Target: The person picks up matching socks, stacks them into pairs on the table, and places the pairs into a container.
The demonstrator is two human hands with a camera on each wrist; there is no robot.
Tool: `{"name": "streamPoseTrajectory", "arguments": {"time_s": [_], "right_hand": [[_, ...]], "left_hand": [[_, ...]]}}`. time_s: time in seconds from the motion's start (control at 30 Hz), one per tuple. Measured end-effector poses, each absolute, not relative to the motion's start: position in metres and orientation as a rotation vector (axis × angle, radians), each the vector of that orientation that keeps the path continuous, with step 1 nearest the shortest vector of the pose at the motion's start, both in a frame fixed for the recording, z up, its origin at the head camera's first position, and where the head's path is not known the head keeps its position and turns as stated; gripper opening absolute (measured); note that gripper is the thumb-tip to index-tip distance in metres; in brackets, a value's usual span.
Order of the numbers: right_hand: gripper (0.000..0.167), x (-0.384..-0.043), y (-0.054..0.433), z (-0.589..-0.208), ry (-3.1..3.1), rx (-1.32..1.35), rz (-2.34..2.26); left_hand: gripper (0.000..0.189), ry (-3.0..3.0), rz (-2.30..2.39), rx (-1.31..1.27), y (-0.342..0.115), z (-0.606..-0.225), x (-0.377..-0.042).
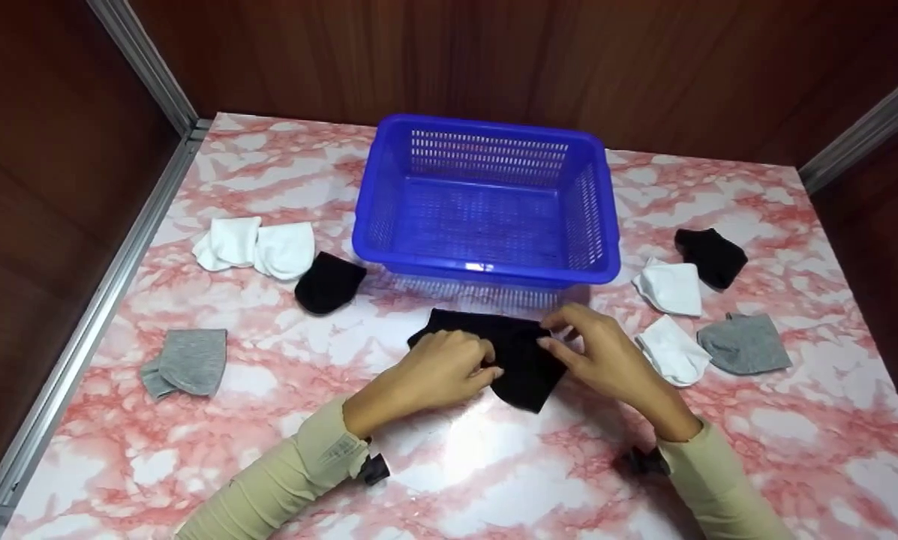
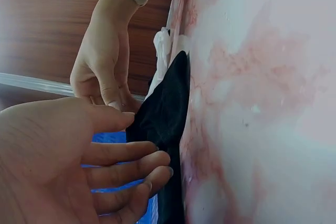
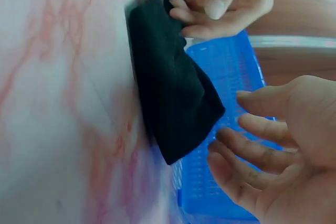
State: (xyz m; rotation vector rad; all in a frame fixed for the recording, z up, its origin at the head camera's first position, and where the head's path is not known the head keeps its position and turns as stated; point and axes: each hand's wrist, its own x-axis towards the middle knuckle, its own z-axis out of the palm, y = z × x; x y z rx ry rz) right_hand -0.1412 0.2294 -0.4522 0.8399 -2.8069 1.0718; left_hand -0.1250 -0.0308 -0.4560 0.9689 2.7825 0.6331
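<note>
A black sock (image 1: 527, 367) lies on the marbled tabletop just in front of the blue basket (image 1: 486, 270). My left hand (image 1: 445, 367) is over its left part and hides some of it. In the left wrist view, the left fingers (image 2: 126, 153) are loosely extended against the black cloth, with the thumb held apart from them. My right hand (image 1: 606, 356) is at the sock's upper right corner. The right wrist view shows that hand's fingers (image 3: 252, 148) relaxed and spread beside the corner, with no cloth between them.
Two white socks (image 1: 286, 250), a black sock (image 1: 328, 283) and a grey sock (image 1: 193, 361) lie to the left. On the right are a black sock (image 1: 713, 256), white socks (image 1: 677, 289) and a grey sock (image 1: 749, 345). Wood-grain panels (image 1: 494, 60) border the table.
</note>
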Motion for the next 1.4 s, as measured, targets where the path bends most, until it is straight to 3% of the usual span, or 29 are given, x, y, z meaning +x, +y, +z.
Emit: {"name": "streamPoseTrajectory", "arguments": {"time_s": [0.43,0.63,0.77,0.9,1.23,1.4], "right_hand": [[0.024,-0.121,0.218,-0.465,-2.843,0.911,0.69],[0.042,-0.124,0.211,-0.472,-2.879,0.899,0.658],[0.028,-0.126,0.212,-0.472,-2.917,0.903,0.712],[0.018,-0.129,0.224,-0.462,-2.931,0.957,0.865],[0.042,-0.139,0.273,-0.435,-2.892,0.979,1.015],[0.04,-0.144,0.283,-0.441,-2.929,0.963,1.03]], "left_hand": [[0.04,2.719,0.841,0.699,-0.012,-0.463,-0.148],[0.031,2.708,0.852,0.673,-0.008,-0.466,-0.156],[0.023,2.698,0.884,0.667,-0.011,-0.465,-0.157],[0.018,2.721,0.918,0.675,-0.019,-0.463,-0.156],[0.014,2.829,0.872,0.647,-0.043,-0.449,-0.147],[0.016,2.81,0.804,0.63,-0.054,-0.441,-0.138]]}}
